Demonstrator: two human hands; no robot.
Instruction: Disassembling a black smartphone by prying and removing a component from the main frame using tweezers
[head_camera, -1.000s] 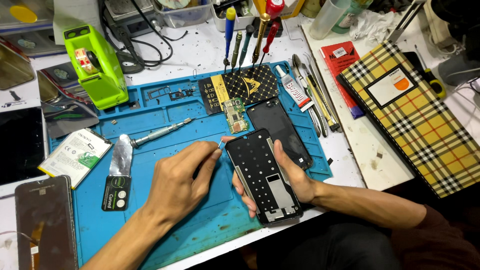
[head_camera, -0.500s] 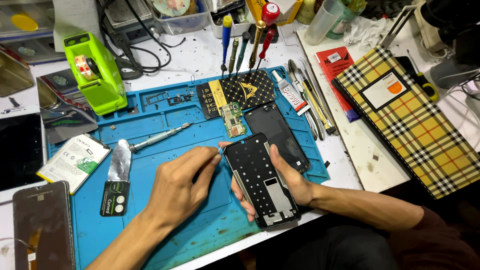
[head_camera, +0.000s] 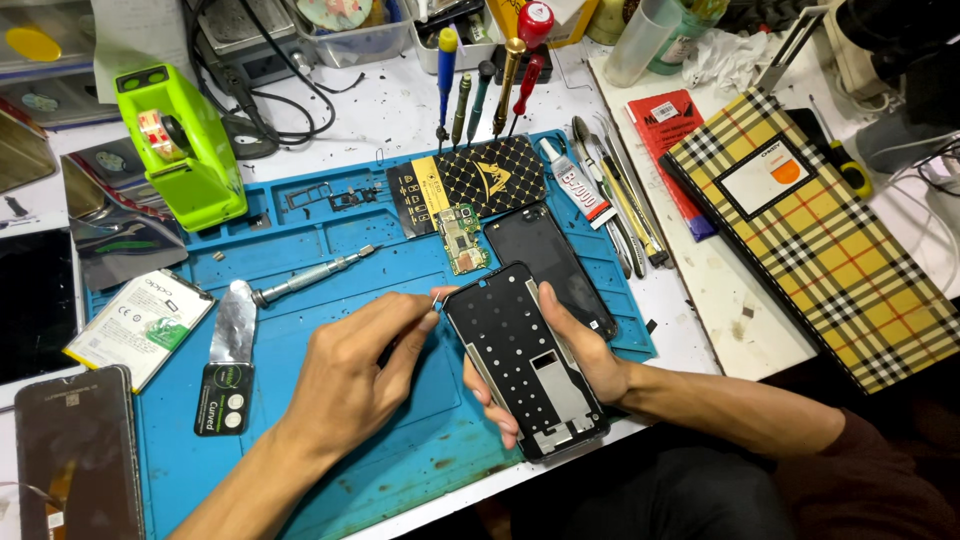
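Note:
My right hand (head_camera: 575, 365) grips a black phone frame (head_camera: 520, 355) with many small holes, holding it tilted over the blue work mat (head_camera: 330, 330). My left hand (head_camera: 350, 375) pinches a thin tool or small part at the frame's upper left corner (head_camera: 438, 297); what it pinches is too small to name. A black back cover (head_camera: 550, 265) lies on the mat just behind the frame. A small green circuit board (head_camera: 462, 238) rests next to that cover.
A silver screwdriver (head_camera: 310, 278), a metal pry tool (head_camera: 232, 340) and a white battery (head_camera: 140, 325) lie left on the mat. A green tape dispenser (head_camera: 185, 150) stands behind. Screwdrivers (head_camera: 490, 85), tweezers (head_camera: 620, 190), a plaid notebook (head_camera: 820, 230) and a phone (head_camera: 75, 450) surround the mat.
Both hands and the frame stay nearly in place; my left fingers keep working at the frame's upper left corner with only slight shifts.

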